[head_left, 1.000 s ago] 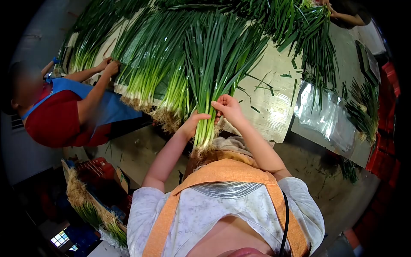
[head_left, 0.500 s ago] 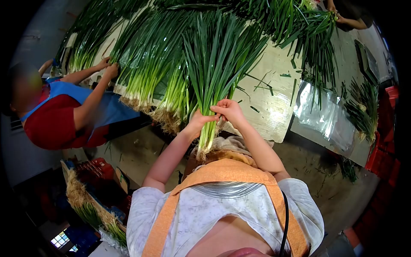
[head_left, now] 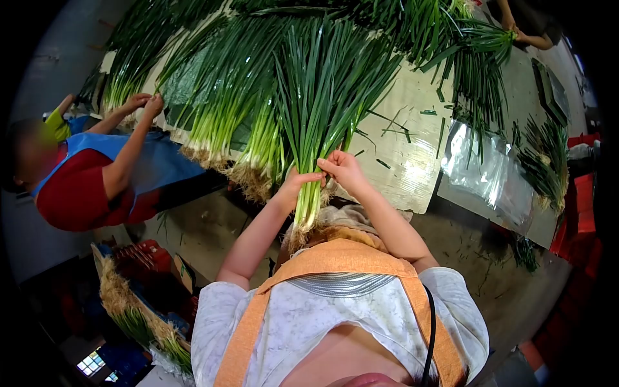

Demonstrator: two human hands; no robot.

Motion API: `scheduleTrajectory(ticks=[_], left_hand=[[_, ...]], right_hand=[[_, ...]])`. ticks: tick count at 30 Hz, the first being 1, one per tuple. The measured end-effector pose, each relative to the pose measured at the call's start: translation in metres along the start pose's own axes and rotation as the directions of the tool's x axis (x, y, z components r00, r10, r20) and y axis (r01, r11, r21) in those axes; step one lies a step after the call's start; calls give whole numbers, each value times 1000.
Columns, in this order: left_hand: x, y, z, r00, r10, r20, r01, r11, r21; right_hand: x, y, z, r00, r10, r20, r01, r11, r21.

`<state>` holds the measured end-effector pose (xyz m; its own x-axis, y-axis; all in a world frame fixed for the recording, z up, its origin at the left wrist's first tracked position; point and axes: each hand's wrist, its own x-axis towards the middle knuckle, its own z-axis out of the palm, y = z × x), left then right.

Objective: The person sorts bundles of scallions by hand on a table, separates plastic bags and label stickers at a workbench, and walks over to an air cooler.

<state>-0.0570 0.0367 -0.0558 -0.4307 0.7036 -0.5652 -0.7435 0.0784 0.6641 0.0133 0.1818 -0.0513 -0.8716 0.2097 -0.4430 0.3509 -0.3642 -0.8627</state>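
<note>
We hold a bunch of spring onions (head_left: 311, 129) at the near edge of the worktop (head_left: 412, 145), its dark leaves fanned over the surface and its whiskery roots hanging past that edge. Our left hand (head_left: 295, 187) wraps the pale lower stems, thumb laid across the front. Our right hand (head_left: 343, 173) meets the stems beside it, thumb and fingers drawn almost together; we cannot tell whether they pinch a stem. Left of centre on the worktop we see rooted piles of spring onions (head_left: 216, 132); cut leaf scraps (head_left: 406, 133) dot its bare middle, and shiny clear plastic (head_left: 480, 168) lies toward its right. At the worktop's left end stands a co-worker in a blue apron (head_left: 100, 145), arms stretched toward the leaves.
</note>
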Motion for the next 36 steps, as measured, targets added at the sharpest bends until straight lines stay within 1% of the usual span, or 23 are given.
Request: scheduleTrajectory(ticks=[1,4,7,8,10,11,14,15,18,19,20,21,22,23,24,26,27,28,30,31,32,34,36], left_hand=[[0,0,-1,1000,1,3,-1,1000,-6],[2,-4,-8,999,-7,-36,7,1000,10],[-7,7,-9,997,-59,-51,62,997,48],[-5,2,-14,984,-51,-170,65,995,77],[-6,1,-13,917,-24,-398,83,988,131],[-8,9,-18,971,-117,-209,155,972,177],[-16,19,-1,915,-67,-398,151,971,184],[-7,16,-17,973,-101,-207,135,979,156],[-2,15,-18,972,-87,-216,90,996,5],[3,15,-24,978,-71,-196,74,997,8],[4,14,-28,981,-55,-186,59,998,17],[4,15,-31,984,-37,-176,42,999,26],[3,16,-32,986,-19,-165,25,999,35],[1,17,-32,986,21,-166,-9,997,74],[-4,23,-27,989,28,-148,-16,997,82],[-16,34,-13,994,36,-107,-25,995,100],[-17,31,-14,991,36,-130,-21,993,118],[-25,33,-11,992,56,-112,-32,979,203],[-34,46,4,991,125,-52,-98,927,362],[-34,47,4,994,104,-13,-93,931,352],[-31,40,0,994,109,3,-102,920,378],[-29,34,10,989,139,44,-145,907,396],[-12,4,1,977,186,106,-211,742,636]], right_hand=[[-2,1,2,999,-34,-14,34,999,3],[-2,14,1,995,-62,-74,43,971,-236],[-17,12,5,999,31,34,-30,999,-39],[-20,15,7,993,-106,44,109,991,-79],[-28,16,11,926,-370,79,378,913,-153],[-34,13,8,927,-345,146,370,905,-209],[-42,17,5,843,-494,215,530,832,-166],[-52,9,5,860,-454,233,494,855,-157],[-79,-9,-3,852,-363,376,460,863,-210],[-88,-16,-5,819,-425,386,541,795,-273],[-96,-16,-9,861,-433,268,475,873,-112],[-102,-17,-15,898,-414,152,409,910,61],[-106,-20,-21,929,-369,40,349,906,241],[-104,-27,-29,903,-428,-46,427,880,209],[-98,-38,-37,864,-486,-131,502,848,169],[-79,-40,-58,919,-315,-237,347,932,107],[-64,-35,-67,949,-180,-260,212,972,101],[-50,-23,-85,969,-1,-248,20,997,76],[-33,19,-79,894,-146,-424,83,983,-163],[-33,29,-75,926,-189,-327,107,962,-253],[-32,36,-69,956,-200,-213,154,964,-217],[-33,29,-37,974,-224,-47,228,964,139],[-21,40,-21,993,-115,-28,118,936,330]])
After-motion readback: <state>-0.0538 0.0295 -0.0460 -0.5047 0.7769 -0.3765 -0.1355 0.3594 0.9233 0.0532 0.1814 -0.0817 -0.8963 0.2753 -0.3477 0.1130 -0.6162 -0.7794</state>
